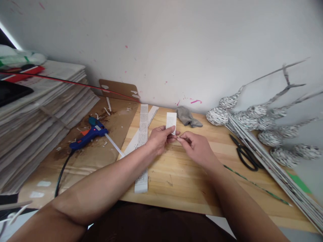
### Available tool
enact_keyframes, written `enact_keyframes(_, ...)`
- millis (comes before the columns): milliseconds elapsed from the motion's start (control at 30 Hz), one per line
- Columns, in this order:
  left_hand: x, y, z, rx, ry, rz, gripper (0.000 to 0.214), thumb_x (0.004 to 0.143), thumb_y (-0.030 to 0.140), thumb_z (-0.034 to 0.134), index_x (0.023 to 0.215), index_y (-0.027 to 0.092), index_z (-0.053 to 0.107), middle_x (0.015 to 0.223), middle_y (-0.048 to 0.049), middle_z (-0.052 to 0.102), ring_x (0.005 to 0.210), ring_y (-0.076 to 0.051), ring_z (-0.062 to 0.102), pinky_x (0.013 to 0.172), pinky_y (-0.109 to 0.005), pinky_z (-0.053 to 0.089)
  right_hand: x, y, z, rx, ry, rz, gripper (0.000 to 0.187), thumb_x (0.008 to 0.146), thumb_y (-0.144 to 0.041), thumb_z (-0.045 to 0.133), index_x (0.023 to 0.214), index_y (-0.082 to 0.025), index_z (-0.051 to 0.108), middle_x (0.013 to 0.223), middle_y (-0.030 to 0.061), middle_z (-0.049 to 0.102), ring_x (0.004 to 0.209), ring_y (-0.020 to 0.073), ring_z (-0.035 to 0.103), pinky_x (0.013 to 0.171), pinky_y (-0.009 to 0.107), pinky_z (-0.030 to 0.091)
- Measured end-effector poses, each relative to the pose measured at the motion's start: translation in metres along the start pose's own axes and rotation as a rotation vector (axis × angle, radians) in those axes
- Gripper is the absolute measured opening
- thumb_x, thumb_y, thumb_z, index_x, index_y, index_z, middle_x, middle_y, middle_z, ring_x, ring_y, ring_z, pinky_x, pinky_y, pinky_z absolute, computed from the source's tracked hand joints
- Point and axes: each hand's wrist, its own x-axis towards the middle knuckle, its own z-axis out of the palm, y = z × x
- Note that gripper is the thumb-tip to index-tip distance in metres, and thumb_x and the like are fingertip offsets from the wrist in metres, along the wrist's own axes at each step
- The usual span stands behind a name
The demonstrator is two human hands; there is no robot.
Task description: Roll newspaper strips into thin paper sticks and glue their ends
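My left hand (163, 137) is closed on a short printed paper strip (171, 119), its thumb across the front and the strip's upper part standing up above the fingers. Close beside it, at the strip's lower end, my right hand (195, 145) pinches a tiny pale bit between thumb and forefinger. Whether that bit belongs to the strip cannot be made out. Under and left of my left forearm lie longer printed paper strips (143, 124) on the wooden table (174, 181). Behind the hands rests a crumpled grey cloth (187, 116).
At left, a blue glue gun (88, 137) with a glue stick lies on stained cardboard (106, 156) beside stacked newspapers (55, 101). To the right are black scissors (246, 156), a bundle of paper rods (267, 168), a green twisted stick (257, 184) and several woven paper balls (218, 116).
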Motion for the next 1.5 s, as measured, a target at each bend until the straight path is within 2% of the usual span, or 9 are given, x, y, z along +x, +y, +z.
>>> enact_keyframes(133, -0.0001, -0.0011, -0.0003, 0.007, -0.012, 0.001, 0.009, 0.083, 0.012, 0.063, 0.076, 0.007, 0.063, 0.070, -0.0098, 0.070, 0.046, -0.005, 0.057, 0.045, -0.013, 0.048, 0.0006, 0.0014, 0.0000, 0.048, -0.035, 0.047, 0.033, 0.094, -0.037, 0.040, 0.077, -0.020, 0.063, 0.058, 0.0001, 0.059, 0.053, 0.0140, 0.050, 0.056, 0.026, 0.034)
enact_keyframes(300, 0.0009, -0.0017, -0.0010, -0.014, -0.010, 0.003, 0.008, 0.083, 0.011, 0.063, 0.076, 0.007, 0.063, 0.069, -0.0086, 0.070, 0.046, -0.005, 0.057, 0.045, -0.013, 0.048, 0.0002, 0.0019, -0.0005, -0.008, 0.006, 0.018, 0.020, 0.089, -0.039, 0.052, 0.088, -0.021, 0.062, 0.068, 0.0002, 0.064, 0.058, 0.0147, 0.053, 0.057, 0.026, 0.034)
enact_keyframes(467, 0.0012, -0.0014, -0.0005, -0.003, 0.004, 0.005, 0.006, 0.082, 0.011, 0.065, 0.077, 0.007, 0.064, 0.070, -0.0090, 0.070, 0.047, -0.006, 0.057, 0.045, -0.014, 0.049, -0.0001, 0.0013, -0.0002, -0.069, -0.033, -0.006, 0.031, 0.095, -0.036, 0.040, 0.076, -0.020, 0.059, 0.060, 0.0002, 0.058, 0.056, 0.0148, 0.050, 0.056, 0.027, 0.031)
enact_keyframes(633, 0.0019, -0.0009, -0.0008, -0.008, -0.002, 0.005, 0.007, 0.082, 0.010, 0.064, 0.075, 0.007, 0.064, 0.069, -0.0087, 0.070, 0.047, -0.006, 0.058, 0.044, -0.014, 0.048, -0.0002, 0.0008, -0.0006, -0.036, 0.017, 0.003, 0.020, 0.090, -0.039, 0.051, 0.085, -0.021, 0.059, 0.069, 0.0005, 0.063, 0.060, 0.0150, 0.053, 0.057, 0.026, 0.033)
enact_keyframes(767, 0.0017, -0.0012, -0.0012, -0.005, -0.010, 0.003, 0.007, 0.082, 0.010, 0.064, 0.076, 0.007, 0.064, 0.070, -0.0086, 0.070, 0.047, -0.006, 0.058, 0.045, -0.014, 0.048, -0.0002, 0.0014, -0.0004, -0.051, -0.025, 0.008, 0.032, 0.095, -0.038, 0.040, 0.077, -0.021, 0.059, 0.063, 0.0010, 0.061, 0.059, 0.0154, 0.053, 0.058, 0.027, 0.033)
enact_keyframes(933, 0.0011, -0.0008, -0.0012, -0.008, -0.012, 0.005, 0.007, 0.082, 0.010, 0.063, 0.077, 0.007, 0.064, 0.069, -0.0081, 0.070, 0.047, -0.006, 0.058, 0.045, -0.014, 0.048, -0.0003, 0.0000, -0.0011, -0.065, -0.001, -0.011, 0.021, 0.092, -0.038, 0.047, 0.090, -0.022, 0.060, 0.076, 0.0019, 0.066, 0.064, 0.0160, 0.055, 0.059, 0.026, 0.034)
enact_keyframes(1100, 0.0013, -0.0008, -0.0011, -0.002, -0.004, 0.004, 0.006, 0.082, 0.010, 0.064, 0.076, 0.007, 0.064, 0.070, -0.0084, 0.070, 0.047, -0.006, 0.057, 0.045, -0.014, 0.048, 0.0000, -0.0004, -0.0015, -0.078, -0.039, -0.024, 0.030, 0.096, -0.036, 0.039, 0.077, -0.020, 0.057, 0.064, 0.0012, 0.060, 0.058, 0.0152, 0.052, 0.057, 0.027, 0.031)
enact_keyframes(1267, 0.0006, -0.0006, -0.0004, 0.001, -0.007, 0.005, 0.007, 0.082, 0.009, 0.063, 0.075, 0.007, 0.063, 0.067, -0.0070, 0.069, 0.047, -0.005, 0.057, 0.045, -0.013, 0.048, 0.0005, -0.0004, -0.0018, -0.025, 0.008, -0.016, 0.022, 0.091, -0.039, 0.049, 0.089, -0.020, 0.060, 0.076, 0.0020, 0.066, 0.064, 0.0153, 0.055, 0.060, 0.026, 0.035)
enact_keyframes(1500, -0.0004, -0.0017, -0.0007, 0.003, -0.014, -0.003, 0.005, 0.081, 0.010, 0.064, 0.078, 0.007, 0.064, 0.069, -0.0078, 0.069, 0.047, -0.005, 0.057, 0.045, -0.013, 0.048, 0.0007, 0.0017, -0.0001, -0.001, -0.009, 0.014, 0.029, 0.094, -0.035, 0.042, 0.079, -0.019, 0.061, 0.065, 0.0007, 0.063, 0.057, 0.0136, 0.052, 0.058, 0.025, 0.033)
